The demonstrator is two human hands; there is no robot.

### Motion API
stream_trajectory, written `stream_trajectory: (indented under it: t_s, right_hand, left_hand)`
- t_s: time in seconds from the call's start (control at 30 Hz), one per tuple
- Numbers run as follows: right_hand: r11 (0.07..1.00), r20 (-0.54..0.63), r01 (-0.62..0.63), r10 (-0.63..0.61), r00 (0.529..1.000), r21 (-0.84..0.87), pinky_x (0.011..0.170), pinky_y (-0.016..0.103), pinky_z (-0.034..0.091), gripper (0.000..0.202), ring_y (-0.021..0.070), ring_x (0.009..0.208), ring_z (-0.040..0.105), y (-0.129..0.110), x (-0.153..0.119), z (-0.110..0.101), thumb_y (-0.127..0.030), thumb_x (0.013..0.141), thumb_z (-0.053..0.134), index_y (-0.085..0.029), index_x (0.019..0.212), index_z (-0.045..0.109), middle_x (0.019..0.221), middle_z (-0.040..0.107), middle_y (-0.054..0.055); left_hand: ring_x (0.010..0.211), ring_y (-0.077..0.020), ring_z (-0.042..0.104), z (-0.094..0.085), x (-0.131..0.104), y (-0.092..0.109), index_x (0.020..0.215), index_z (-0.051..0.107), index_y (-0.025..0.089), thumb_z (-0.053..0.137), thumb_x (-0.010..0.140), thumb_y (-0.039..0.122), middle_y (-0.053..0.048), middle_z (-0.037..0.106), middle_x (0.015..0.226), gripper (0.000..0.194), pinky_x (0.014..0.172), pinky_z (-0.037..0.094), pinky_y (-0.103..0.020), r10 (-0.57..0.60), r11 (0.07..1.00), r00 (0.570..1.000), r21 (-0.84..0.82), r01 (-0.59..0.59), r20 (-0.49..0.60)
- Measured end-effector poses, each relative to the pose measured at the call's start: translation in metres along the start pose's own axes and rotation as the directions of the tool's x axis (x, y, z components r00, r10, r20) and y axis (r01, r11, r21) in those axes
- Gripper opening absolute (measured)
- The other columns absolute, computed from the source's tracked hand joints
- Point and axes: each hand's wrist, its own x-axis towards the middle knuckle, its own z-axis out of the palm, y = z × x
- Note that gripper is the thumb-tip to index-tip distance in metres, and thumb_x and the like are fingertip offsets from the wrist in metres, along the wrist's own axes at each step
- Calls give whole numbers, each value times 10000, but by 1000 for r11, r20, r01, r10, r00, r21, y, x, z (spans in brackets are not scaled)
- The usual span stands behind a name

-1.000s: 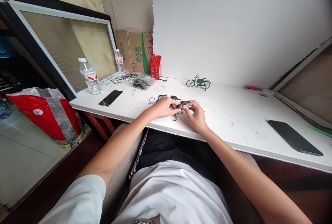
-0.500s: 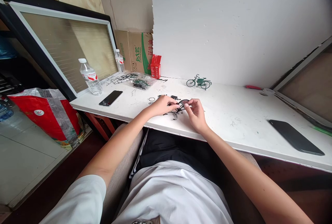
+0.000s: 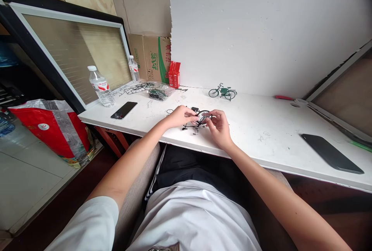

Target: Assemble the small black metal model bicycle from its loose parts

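My left hand [image 3: 180, 116] and my right hand [image 3: 219, 125] meet over the white table [image 3: 261, 127], both pinching a small dark model bicycle assembly [image 3: 200, 120]. Its spoked wheel sits between my fingertips, and a thin frame piece trails down to the left onto the table. A finished green model bicycle [image 3: 223, 92] stands upright farther back. A small black ring [image 3: 169, 111] lies just left of my left hand.
A phone [image 3: 123, 109] and a water bottle [image 3: 100, 86] lie at the left. Bags of black parts [image 3: 151, 90], a red box [image 3: 174, 74] and a carton [image 3: 154, 57] are at the back. A second phone [image 3: 331, 153] rests at the right; a white foam board [image 3: 261, 33] stands behind.
Both hands have lifted the assembly slightly and turned it, so the wheel now shows upright between the fingers and the frame hangs out to the left.
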Motion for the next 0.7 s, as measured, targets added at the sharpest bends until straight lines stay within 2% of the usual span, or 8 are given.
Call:
stream_trajectory:
  t_s: [0.1, 0.23, 0.4, 0.5, 0.6, 0.7]
  right_hand:
    - [994, 18, 47, -45, 999, -96, 884, 470, 626, 298, 252, 981, 716, -1, -1, -1, -567, 1020, 607, -288, 1108, 660, 1207, 691, 99]
    - [990, 13, 69, -68, 998, -124, 849, 456, 634, 288, 256, 997, 701, 1, -1, -1, -550, 1029, 600, -281, 1052, 701, 1160, 679, 100]
    - [997, 19, 45, -44, 999, -62, 830, 438, 635, 251, 238, 978, 714, 4, -1, 0, -511, 1025, 630, -283, 1128, 653, 1193, 680, 89]
    - [1000, 23, 21, -21, 1000, -21, 850, 431, 636, 309, 227, 986, 725, 5, -2, 0, -518, 1012, 653, -290, 1205, 573, 1226, 689, 86]
    - [1000, 25, 23, -23, 999, -21, 856, 429, 636, 338, 221, 981, 726, 4, -3, 1, -538, 1002, 658, -294, 1203, 536, 1232, 691, 86]
    - [998, 31, 50, -49, 998, -37, 858, 434, 631, 323, 222, 967, 726, 1, -3, 1, -523, 1006, 657, -293, 1195, 532, 1213, 701, 88]
  left_hand:
    - [888, -251, 769, -1, 0, 0, 958, 804, 115, 802, 835, 494, -118, 814, 962, 398, 855, 590, -349, -25, 999, 1000, -27, 25, -5]
    - [892, -248, 769, -1, 0, -1, 978, 802, 114, 805, 835, 496, -128, 815, 980, 408, 861, 594, -351, -36, 999, 999, -41, 36, -3]
    - [928, -239, 752, -1, 0, -1, 972, 801, 107, 792, 842, 503, -141, 815, 1000, 417, 873, 582, -341, -10, 1000, 1000, 1, 10, -15]
    - [936, -234, 748, 0, 0, 1, 978, 801, 107, 774, 852, 474, -138, 814, 1023, 389, 887, 565, -333, -6, 999, 999, 50, 8, -40]
    - [900, -216, 729, 1, -3, 7, 937, 803, 125, 732, 879, 455, -107, 812, 969, 343, 852, 534, -306, 37, 987, 997, 160, -25, -70]
    - [824, -195, 687, 3, -9, 17, 869, 784, 144, 700, 894, 453, -71, 791, 874, 321, 750, 477, -279, 94, 950, 991, 307, -62, -93]
